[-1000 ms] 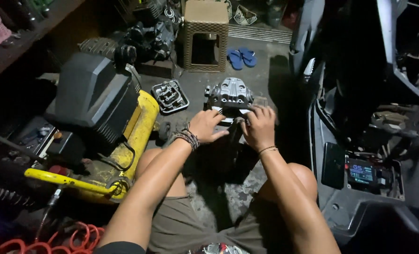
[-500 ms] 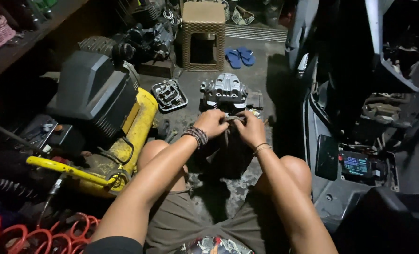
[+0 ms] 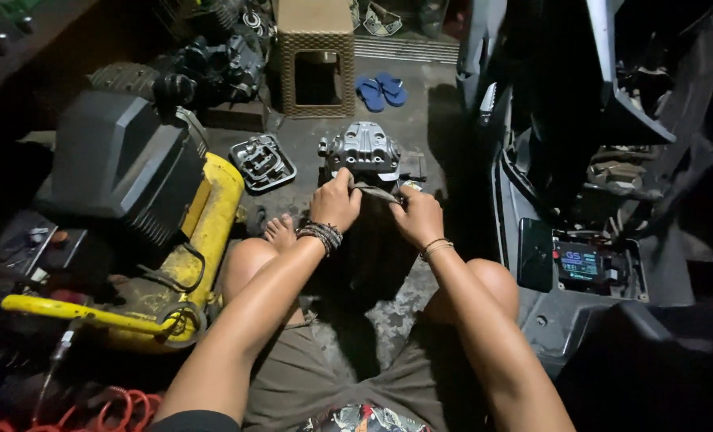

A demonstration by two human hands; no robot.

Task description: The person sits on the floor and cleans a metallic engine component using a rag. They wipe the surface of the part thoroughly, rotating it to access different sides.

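Engine part [image 3: 364, 150] of grey metal sits on the dark floor [image 3: 444, 120] just beyond the person's knees, and both hands work at its near edge. Left hand [image 3: 336, 204] has its fingers curled over a grey cloth [image 3: 375, 192], pinching one end against the part; right hand [image 3: 417, 218] grips the other end, fingers closed tight (thumbs are hidden). Left of the arms lies a yellow compressor [image 3: 204, 232]. Farther off, a small metal cover [image 3: 264, 162] lies flat, then a brown stool [image 3: 317, 56] and blue sandals [image 3: 380, 90].
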